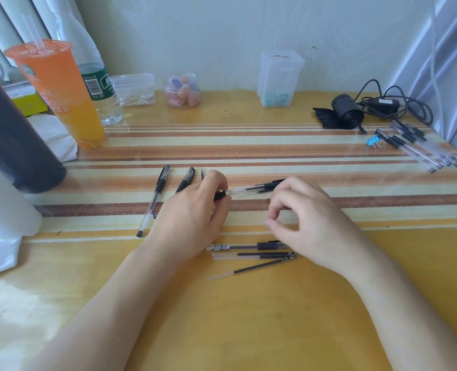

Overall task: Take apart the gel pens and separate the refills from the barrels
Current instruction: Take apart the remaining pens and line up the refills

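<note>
1. Two loose refills (251, 266) near the table (248, 317) front edge, beside one pen (246, 247)
2. Two whole pens (155, 199) at left, undone
3. Left hand (192, 210) grips a gel pen (248, 189); right hand (302, 218) curled, empty
4. Far-right barrels (420, 148) heaped, contents unclear

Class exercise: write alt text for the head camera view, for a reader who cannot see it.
A person's left hand grips a gel pen above a striped table, right hand open beside it. Loose refills lie nearer.
</note>
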